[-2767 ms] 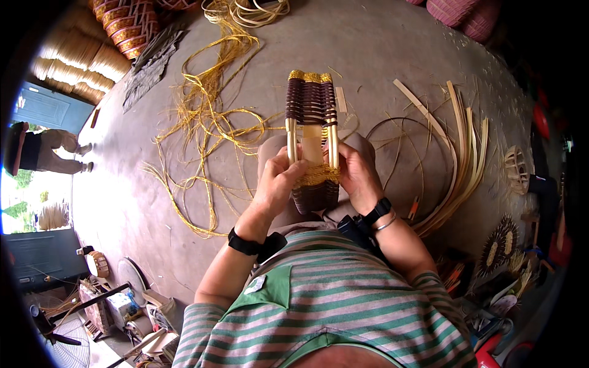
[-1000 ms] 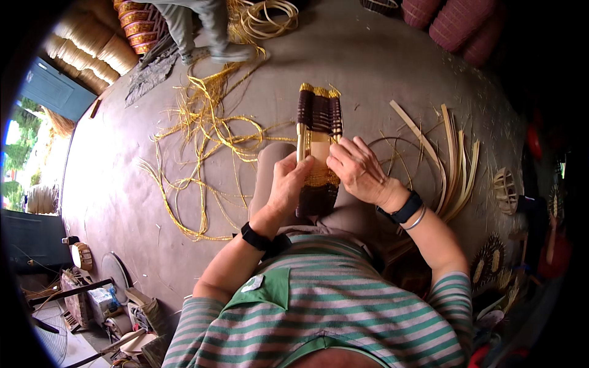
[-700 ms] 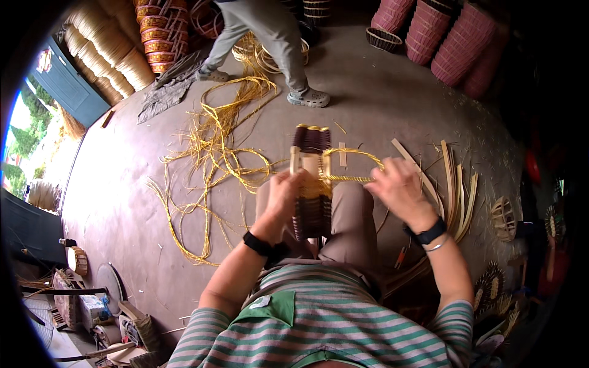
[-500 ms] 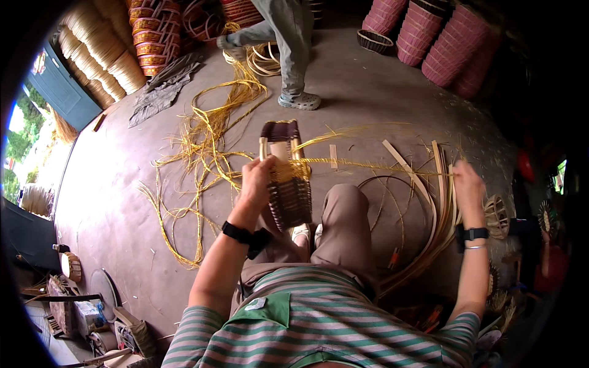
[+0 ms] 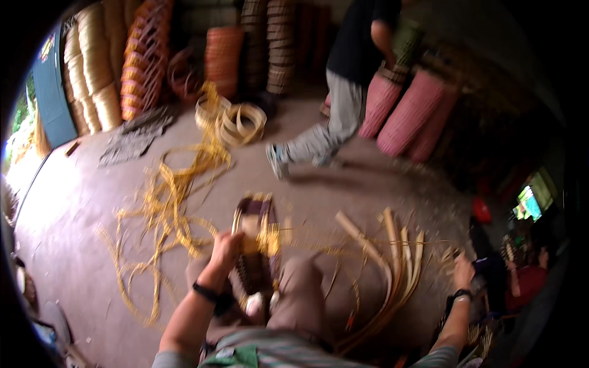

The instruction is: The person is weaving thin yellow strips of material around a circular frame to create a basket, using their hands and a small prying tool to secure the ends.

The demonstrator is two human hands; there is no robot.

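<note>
My left hand (image 5: 227,248) grips the side of a small oblong woven basket (image 5: 248,270), dark with a yellow band, held upright over my knees. Yellow twisted straw cord (image 5: 331,249) stretches from the band across to the right. Far out on that side, my right hand (image 5: 464,271) is closed on the cord's end, blurred by motion. On the floor to the left lies a loose tangle of the same yellow cord (image 5: 178,199).
Curved pale wooden strips (image 5: 392,245) fan out on the floor at right. Coiled strips (image 5: 241,124) lie ahead. A person in grey trousers (image 5: 345,101) walks near stacked pink baskets (image 5: 411,113). Orange basket stacks (image 5: 144,67) stand far left; someone in red (image 5: 524,279) sits far right.
The view has tilted up, so things sit lower. My right hand remains far out to the right with the cord. The walking person has moved right, toward the pink basket stacks.
</note>
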